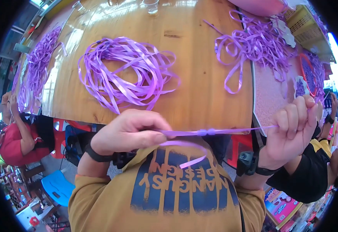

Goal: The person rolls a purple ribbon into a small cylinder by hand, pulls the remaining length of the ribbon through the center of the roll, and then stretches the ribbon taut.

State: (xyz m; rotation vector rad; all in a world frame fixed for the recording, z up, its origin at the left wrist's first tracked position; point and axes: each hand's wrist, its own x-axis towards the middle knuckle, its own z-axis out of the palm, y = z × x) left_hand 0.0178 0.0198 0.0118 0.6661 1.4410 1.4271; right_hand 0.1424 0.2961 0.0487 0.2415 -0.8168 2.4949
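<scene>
— What's the setting like, starting with the biggest thing?

— A wide wooden table [200, 77] fills most of the view, glossy under daylight. The place around it looks like an open, cluttered stall. A person in a red top [12, 145] sits at the left edge and another in black and yellow [316, 170] at the right.

— And on the table?

— A big loose pile of purple ribbon [128, 73] in the middle, a second tangle [258, 46] toward the far right, a third heap [37, 65] along the left edge. A clear glass [150, 5] stands at the far side.

— Where's the piece being worked?

— A single purple ribbon strand [223, 131] runs taut between both hands, held in front of the table's near edge, with a small knot [207, 132] near its middle. The left hand [128, 131] pinches one end, a loose tail curling below it. The right hand [293, 129] is clenched around the other end
</scene>
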